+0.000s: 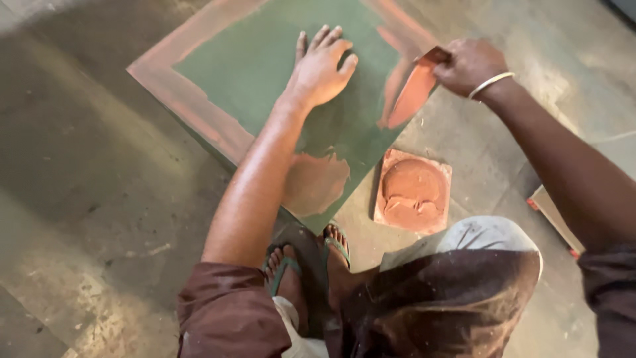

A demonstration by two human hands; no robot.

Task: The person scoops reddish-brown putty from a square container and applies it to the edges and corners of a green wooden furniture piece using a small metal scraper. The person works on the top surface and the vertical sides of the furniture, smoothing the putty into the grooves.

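Observation:
A green square board [265, 59] lies on the concrete floor, its edges smeared with reddish-brown putty. My left hand [319, 66] rests flat on the board, fingers spread. My right hand [468, 63], with a white bangle at the wrist, grips a flat scraper blade [412, 93] coated in the reddish paste; the blade's tip touches the board's right edge. A patch of the same paste [317, 182] covers the board's near corner.
A small square tile [413, 191] holding a mound of reddish putty sits on the floor right of the board. My feet in green sandals [311, 262] stand by the near corner. A flat board edge [553, 215] lies at the right.

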